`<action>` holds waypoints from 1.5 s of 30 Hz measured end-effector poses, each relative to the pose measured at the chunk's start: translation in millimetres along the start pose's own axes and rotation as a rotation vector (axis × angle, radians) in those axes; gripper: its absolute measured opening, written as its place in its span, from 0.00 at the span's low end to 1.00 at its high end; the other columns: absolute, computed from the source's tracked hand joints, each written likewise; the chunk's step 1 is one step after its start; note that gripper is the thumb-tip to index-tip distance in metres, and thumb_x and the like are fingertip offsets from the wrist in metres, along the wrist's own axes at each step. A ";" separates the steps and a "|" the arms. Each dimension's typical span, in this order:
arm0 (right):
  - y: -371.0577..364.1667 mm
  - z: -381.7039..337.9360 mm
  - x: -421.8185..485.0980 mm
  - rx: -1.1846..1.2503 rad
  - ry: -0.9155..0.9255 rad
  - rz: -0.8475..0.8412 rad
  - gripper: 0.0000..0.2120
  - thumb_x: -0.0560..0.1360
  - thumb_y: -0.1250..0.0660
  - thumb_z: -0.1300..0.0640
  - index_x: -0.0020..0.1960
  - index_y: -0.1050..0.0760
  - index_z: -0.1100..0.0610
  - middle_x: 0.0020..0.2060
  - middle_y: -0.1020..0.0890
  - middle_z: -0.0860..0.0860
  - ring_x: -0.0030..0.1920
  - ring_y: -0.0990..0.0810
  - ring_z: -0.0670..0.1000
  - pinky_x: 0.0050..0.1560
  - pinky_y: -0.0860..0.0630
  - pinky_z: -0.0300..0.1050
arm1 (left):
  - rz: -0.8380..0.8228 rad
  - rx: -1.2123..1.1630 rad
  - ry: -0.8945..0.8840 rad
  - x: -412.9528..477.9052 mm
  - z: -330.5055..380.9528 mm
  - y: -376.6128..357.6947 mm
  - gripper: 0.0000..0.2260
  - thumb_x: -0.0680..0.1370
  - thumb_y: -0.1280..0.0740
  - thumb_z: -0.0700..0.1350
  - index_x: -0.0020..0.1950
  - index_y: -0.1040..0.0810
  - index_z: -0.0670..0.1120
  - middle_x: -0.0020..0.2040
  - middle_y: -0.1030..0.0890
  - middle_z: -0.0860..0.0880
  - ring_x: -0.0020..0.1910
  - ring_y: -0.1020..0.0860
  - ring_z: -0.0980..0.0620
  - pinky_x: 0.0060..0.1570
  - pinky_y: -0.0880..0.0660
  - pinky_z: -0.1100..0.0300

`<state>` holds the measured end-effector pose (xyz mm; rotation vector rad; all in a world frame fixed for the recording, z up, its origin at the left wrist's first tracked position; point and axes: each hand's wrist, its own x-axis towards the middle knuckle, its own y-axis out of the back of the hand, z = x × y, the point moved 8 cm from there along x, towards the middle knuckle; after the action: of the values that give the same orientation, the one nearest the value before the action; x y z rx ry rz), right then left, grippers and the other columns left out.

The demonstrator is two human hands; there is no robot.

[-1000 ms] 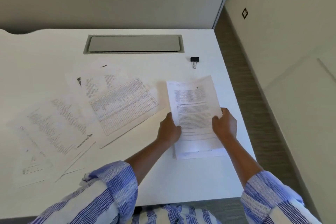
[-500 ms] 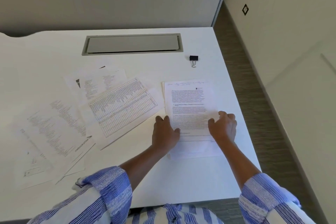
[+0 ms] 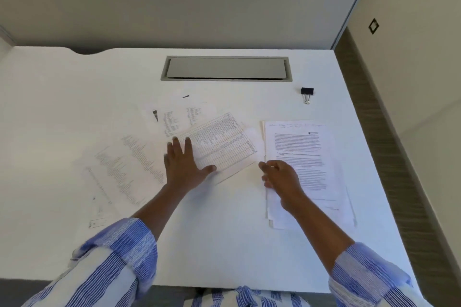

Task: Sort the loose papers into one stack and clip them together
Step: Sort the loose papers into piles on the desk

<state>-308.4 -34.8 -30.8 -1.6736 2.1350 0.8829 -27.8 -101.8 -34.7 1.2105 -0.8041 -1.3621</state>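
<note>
Head view: my left hand [image 3: 185,164] lies spread flat on the grid sheet [image 3: 224,142], my right hand [image 3: 282,177] loosely curled over the stack [image 3: 314,157]. I'm gathering; next, I should slide that sheet across.

White flat desk top [image 3: 224,244] in front of you, notch cut in far left edge. Grey rectangular metal cable hatch [image 3: 225,68] set into it near far edge. Small black binder clip [image 3: 307,92] right of hatch, alone, silver handles toward you. Squared stack of white printed text sheets [image 3: 311,157] at your right. Gridded table sheet [image 3: 224,142] just left of stack, overlapping white list sheets [image 3: 179,117]. More loose printed pages [image 3: 124,169] fanned at your left.
</note>
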 end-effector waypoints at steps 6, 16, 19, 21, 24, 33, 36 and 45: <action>-100.6 4.8 -33.0 0.163 -0.220 -0.270 0.11 0.78 0.30 0.48 0.51 0.23 0.55 0.52 0.17 0.57 0.55 0.16 0.58 0.59 0.21 0.58 | -0.205 -0.025 0.117 -1.5 -58.5 -6.3 0.47 0.70 0.38 0.75 0.82 0.49 0.55 0.81 0.64 0.40 0.80 0.62 0.35 0.74 0.51 0.32; -142.5 -13.6 -31.9 -0.108 -0.017 -0.123 0.27 0.77 0.30 0.43 0.70 0.29 0.55 0.67 0.25 0.57 0.64 0.23 0.59 0.62 0.22 0.57 | -0.043 -0.268 0.128 -18.0 -85.4 7.4 0.23 0.71 0.26 0.61 0.56 0.23 0.46 0.77 0.41 0.36 0.77 0.43 0.37 0.72 0.38 0.44; -152.6 -26.9 -39.3 -0.814 0.371 0.033 0.36 0.75 0.34 0.34 0.77 0.35 0.51 0.76 0.37 0.60 0.73 0.34 0.61 0.70 0.30 0.58 | 0.026 -0.312 0.152 -11.0 -91.8 17.0 0.22 0.71 0.26 0.60 0.55 0.24 0.46 0.64 0.31 0.44 0.67 0.32 0.42 0.62 0.29 0.47; -161.8 -18.1 -40.8 -1.002 0.446 0.035 0.38 0.75 0.38 0.31 0.79 0.41 0.48 0.81 0.48 0.60 0.78 0.43 0.62 0.74 0.37 0.60 | 0.059 -0.346 0.171 -2.0 -98.7 25.5 0.22 0.71 0.26 0.59 0.56 0.25 0.47 0.60 0.29 0.45 0.63 0.30 0.44 0.58 0.27 0.48; -169.3 1.0 -39.6 -1.097 0.483 -0.036 0.41 0.77 0.40 0.32 0.82 0.50 0.46 0.82 0.58 0.58 0.82 0.55 0.62 0.79 0.50 0.62 | 0.076 -0.344 0.168 17.4 -109.0 35.9 0.23 0.72 0.27 0.57 0.60 0.27 0.46 0.60 0.28 0.44 0.63 0.29 0.43 0.58 0.27 0.48; -161.1 13.1 -42.0 -1.148 0.582 -0.215 0.40 0.79 0.37 0.39 0.83 0.57 0.44 0.81 0.67 0.52 0.81 0.65 0.57 0.80 0.60 0.59 | -0.105 -0.157 0.071 77.7 -130.0 36.2 0.55 0.71 0.28 0.66 0.82 0.57 0.41 0.81 0.58 0.36 0.81 0.57 0.37 0.77 0.52 0.43; -157.1 14.5 -43.4 -1.158 0.587 -0.254 0.41 0.80 0.36 0.41 0.82 0.59 0.43 0.80 0.68 0.50 0.81 0.67 0.55 0.79 0.63 0.57 | -0.111 -0.147 0.042 80.0 -128.1 33.0 0.58 0.69 0.28 0.67 0.81 0.61 0.40 0.81 0.60 0.35 0.81 0.59 0.37 0.78 0.54 0.43; -158.9 12.7 -46.7 -1.168 0.562 -0.301 0.41 0.80 0.35 0.44 0.82 0.59 0.43 0.80 0.69 0.49 0.80 0.69 0.54 0.80 0.64 0.57 | 0.072 -0.077 -0.109 72.1 -111.5 44.6 0.52 0.70 0.24 0.59 0.81 0.52 0.39 0.75 0.32 0.37 0.73 0.32 0.38 0.73 0.37 0.45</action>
<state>-146.3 -12.9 -59.6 -2.9614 1.5384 1.9408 99.1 -161.2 -36.1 1.0446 -0.8559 -1.3966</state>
